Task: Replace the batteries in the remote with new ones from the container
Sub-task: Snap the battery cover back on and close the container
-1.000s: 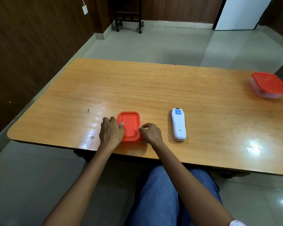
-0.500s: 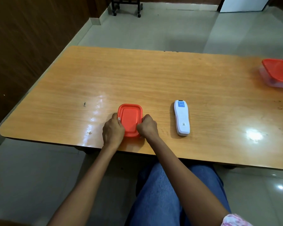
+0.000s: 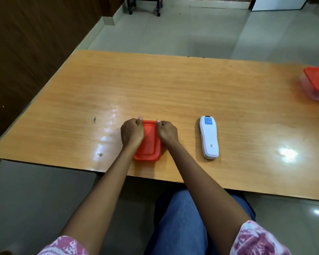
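Nearest the camera are the person's blue-trousered lap and two bare forearms reaching out from pink patterned sleeves over the near edge of the wooden table [image 3: 173,85].

Just past that edge sits a small container with an orange-red lid [image 3: 149,144], long side running away from the person. The left hand [image 3: 132,133] is closed on its far-left corner and the right hand [image 3: 167,132] on its far-right corner, fingertips curled over the far rim and the backs of both hands facing up. The lid appears seated flat, so the container looks closed, and whatever is inside is hidden.

To the right of the container, apart from it, the white remote [image 3: 209,137] lies flat with its back up, a blue label near its far end and a small code sticker near its near end. Nothing touches it, and its battery cover seems to be in place.

Far off at the right edge of the table stands a second clear tub with a red lid [image 3: 318,82], partly cut off by the frame.

By my reading, the step in hand is opening the near container to reach the fresh batteries, so the task is at its start. The next move calls for prying the lid's far corners upward while the base stays pinned to the table, gently enough that the contents do not spill.
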